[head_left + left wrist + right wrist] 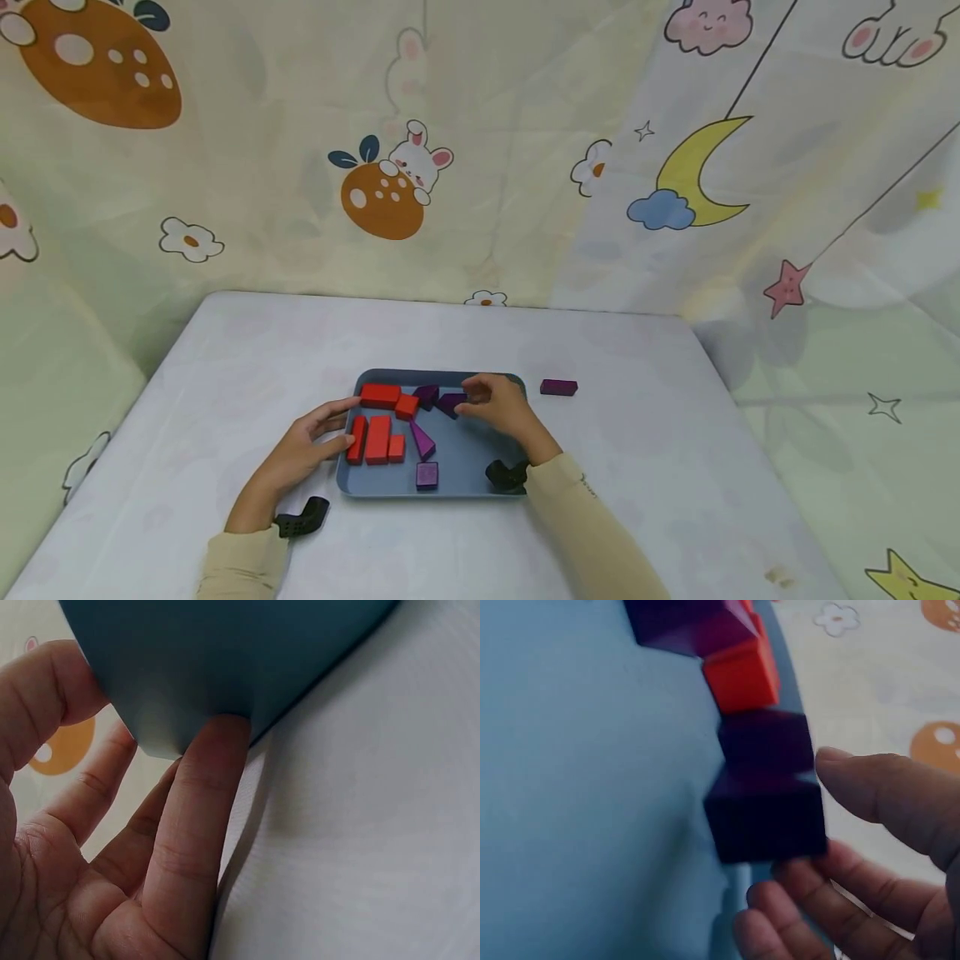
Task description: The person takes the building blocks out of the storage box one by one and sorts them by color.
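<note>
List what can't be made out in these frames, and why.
Tray, right side: head view, partly hidden by the right hand, right sleeve and black wrist device.
Contact between that hand and the nearest purple block: right wrist view, too blurred.
Uppermost purple block: right wrist view, cut off by the top edge.
Red blocks: left wrist view, hidden by the tray's wall.
Sleeve lettering: head view, too small to read.

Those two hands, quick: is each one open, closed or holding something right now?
Left hand: open, touching the left edge of the tray.
Right hand: at a purple block; whether it grips it cannot be told.
</note>
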Motion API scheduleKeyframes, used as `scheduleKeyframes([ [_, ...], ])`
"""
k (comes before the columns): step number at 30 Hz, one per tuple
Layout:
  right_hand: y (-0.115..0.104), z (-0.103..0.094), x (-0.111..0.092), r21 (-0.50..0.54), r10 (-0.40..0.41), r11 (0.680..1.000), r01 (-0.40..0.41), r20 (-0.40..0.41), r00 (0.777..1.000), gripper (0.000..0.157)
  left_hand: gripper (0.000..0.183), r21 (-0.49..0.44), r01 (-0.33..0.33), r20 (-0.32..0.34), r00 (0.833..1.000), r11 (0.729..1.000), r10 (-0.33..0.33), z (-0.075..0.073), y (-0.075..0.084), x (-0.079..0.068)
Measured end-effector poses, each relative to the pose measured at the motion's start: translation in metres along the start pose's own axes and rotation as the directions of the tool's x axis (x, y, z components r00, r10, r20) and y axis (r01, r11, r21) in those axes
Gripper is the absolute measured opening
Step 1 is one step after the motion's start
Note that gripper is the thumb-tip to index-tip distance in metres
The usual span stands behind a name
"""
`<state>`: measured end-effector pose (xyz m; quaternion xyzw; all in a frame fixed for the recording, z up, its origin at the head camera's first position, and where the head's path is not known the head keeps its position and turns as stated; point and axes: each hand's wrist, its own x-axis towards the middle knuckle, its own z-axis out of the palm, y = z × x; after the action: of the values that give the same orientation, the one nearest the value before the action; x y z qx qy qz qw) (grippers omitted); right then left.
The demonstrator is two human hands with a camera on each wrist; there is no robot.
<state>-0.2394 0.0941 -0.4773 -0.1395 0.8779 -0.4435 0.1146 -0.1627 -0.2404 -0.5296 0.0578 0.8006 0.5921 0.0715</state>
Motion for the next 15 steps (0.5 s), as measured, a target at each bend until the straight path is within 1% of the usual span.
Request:
scheduleKeyframes([
  [3, -0.001, 0.008, 0.002, -0.042, 0.036, 0.998, -0.036, -0.006, 0.999, 0.042, 0.062, -0.004, 0.003, 0.002, 1.0, 1.0, -0.003, 0.001, 0.0, 0.001],
  [6, -0.001, 0.012, 0.004, -0.073, 0.045, 0.996, -0.048, -0.04, 0.998, 0.036, 0.062, -0.007, 0.007, 0.003, 1.0, 1.0, -0.007, 0.001, 0.0, 0.001],
  [8, -0.001, 0.013, 0.004, -0.069, 0.048, 0.996, -0.053, -0.064, 0.997, 0.032, 0.062, -0.007, 0.008, 0.002, 1.0, 1.0, -0.008, 0.001, 0.0, 0.001],
  [10, -0.001, 0.011, 0.003, -0.058, 0.033, 0.998, -0.038, -0.084, 0.996, 0.029, 0.062, -0.008, 0.007, 0.002, 1.0, 1.0, -0.007, 0.001, 0.0, 0.001],
  [12, 0.0, 0.007, 0.001, -0.023, 0.008, 1.0, -0.01, -0.095, 0.995, 0.028, 0.062, -0.002, 0.008, -0.001, 1.0, 1.0, -0.008, 0.0, 0.0, 0.0],
  [15, 0.004, -0.006, -0.005, 0.066, -0.033, 0.997, 0.039, -0.093, 0.995, 0.03, 0.063, 0.012, 0.015, 0.0, 1.0, 1.0, -0.015, 0.0, 0.0, 0.0],
])
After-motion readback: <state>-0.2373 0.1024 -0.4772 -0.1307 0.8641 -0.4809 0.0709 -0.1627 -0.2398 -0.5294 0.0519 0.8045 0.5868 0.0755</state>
